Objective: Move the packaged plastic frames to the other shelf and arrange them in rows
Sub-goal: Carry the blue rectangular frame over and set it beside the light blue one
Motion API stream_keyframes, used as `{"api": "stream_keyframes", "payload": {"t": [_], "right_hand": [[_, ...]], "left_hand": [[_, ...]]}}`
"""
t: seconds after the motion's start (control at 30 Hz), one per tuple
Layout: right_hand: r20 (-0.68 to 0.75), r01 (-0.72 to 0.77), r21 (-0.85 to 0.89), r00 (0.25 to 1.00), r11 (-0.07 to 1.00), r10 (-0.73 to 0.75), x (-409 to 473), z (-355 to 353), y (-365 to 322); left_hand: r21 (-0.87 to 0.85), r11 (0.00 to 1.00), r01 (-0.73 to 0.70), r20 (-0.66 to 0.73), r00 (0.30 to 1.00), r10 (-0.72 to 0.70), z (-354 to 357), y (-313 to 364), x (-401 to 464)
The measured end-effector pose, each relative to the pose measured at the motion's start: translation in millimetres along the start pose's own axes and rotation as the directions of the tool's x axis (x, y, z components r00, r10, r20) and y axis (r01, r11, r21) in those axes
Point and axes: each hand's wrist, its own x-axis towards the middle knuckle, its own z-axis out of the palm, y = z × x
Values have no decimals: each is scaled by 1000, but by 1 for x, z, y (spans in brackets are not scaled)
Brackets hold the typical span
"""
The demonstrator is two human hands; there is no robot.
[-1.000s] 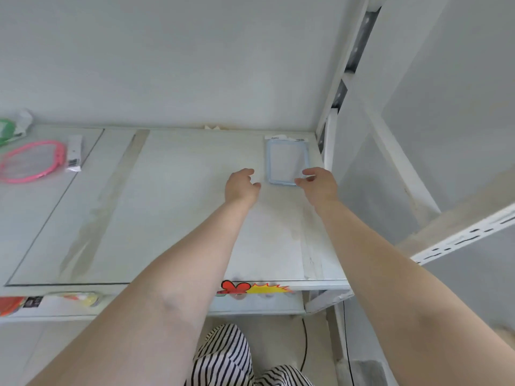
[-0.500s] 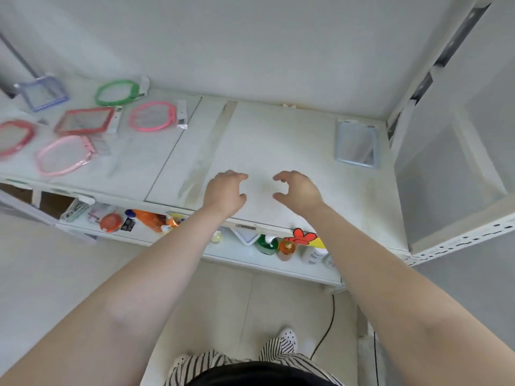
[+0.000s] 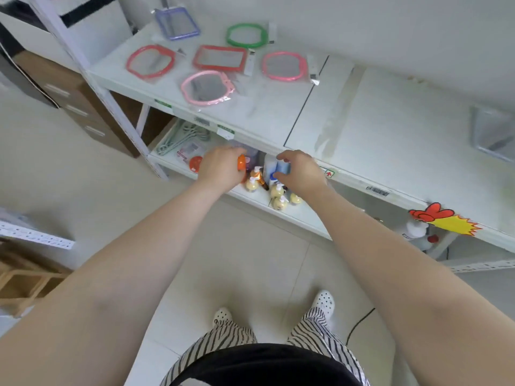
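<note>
Several packaged plastic frames lie on the left part of the white shelf (image 3: 267, 112): a purple rectangle (image 3: 177, 23), a green ring (image 3: 246, 35), a red rounded one (image 3: 150, 62), a red rectangle (image 3: 220, 58), a pink-red ring (image 3: 284, 66) and a pink one (image 3: 206, 87). A light blue frame (image 3: 492, 132) lies alone at the far right. My left hand (image 3: 221, 169) and my right hand (image 3: 299, 171) hover in front of the shelf edge, below the frames, fingers curled and apart, holding nothing.
A lower shelf (image 3: 281, 215) holds small pump bottles (image 3: 277, 190), an orange-capped item (image 3: 195, 162) and pale hangers (image 3: 178, 137). A brown drawer unit (image 3: 83, 107) stands left. A red and yellow sticker (image 3: 446, 220) marks the shelf front. My feet (image 3: 323, 300) stand on a tiled floor.
Both hands let go of the light blue frame at the right and drew back leftward. My view swung left and down, so the colourful frames came into sight.
</note>
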Motion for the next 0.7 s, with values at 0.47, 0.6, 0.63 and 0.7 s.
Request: {"api": "stream_keyframes", "payload": {"t": [0.47, 0.6, 0.63, 0.7], "right_hand": [[29, 73, -68, 997, 995, -71, 94, 38, -123], [33, 141, -68, 990, 988, -139, 146, 38, -147], [31, 152, -69, 988, 986, -150, 159, 38, -153], [31, 167, -77, 986, 983, -165, 181, 36, -166]], "left_hand": [[79, 992, 96, -49, 995, -92, -65, -127, 39], [82, 985, 149, -52, 988, -145, -80, -158, 77], [82, 985, 155, -55, 987, -151, -84, -165, 86], [86, 981, 171, -69, 984, -166, -92, -179, 103]]}}
